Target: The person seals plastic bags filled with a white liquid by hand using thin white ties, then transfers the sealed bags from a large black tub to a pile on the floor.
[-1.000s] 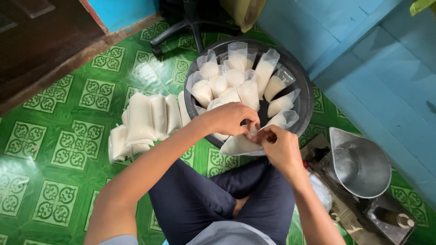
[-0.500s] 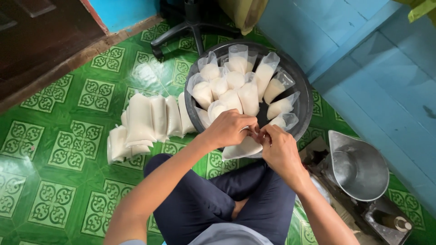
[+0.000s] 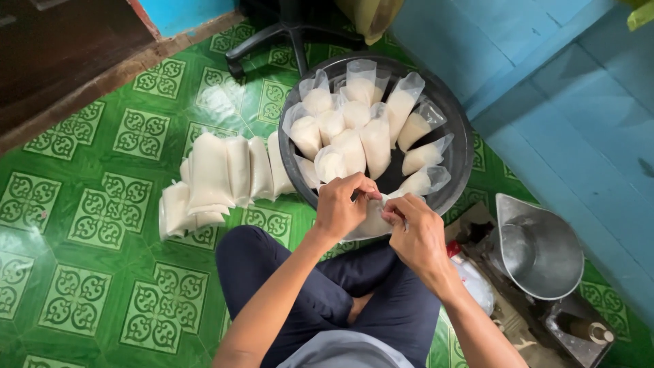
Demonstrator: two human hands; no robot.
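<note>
White filled plastic bag [image 3: 373,221] pinched at its neck between both hands, left [image 3: 344,204] and right [image 3: 417,235], above black basin [image 3: 458,136].

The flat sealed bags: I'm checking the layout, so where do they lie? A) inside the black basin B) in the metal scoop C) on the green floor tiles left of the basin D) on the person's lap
C: the flat bags lie in a row on the green floor tiles, just left of the black basin.

floor [image 3: 82,225]: green tiles, pale ornamental pattern | basin [image 3: 463,153]: black | bags [image 3: 354,136]: clear, white filling | trousers [image 3: 327,286]: dark navy | wall [image 3: 545,68]: blue
</note>
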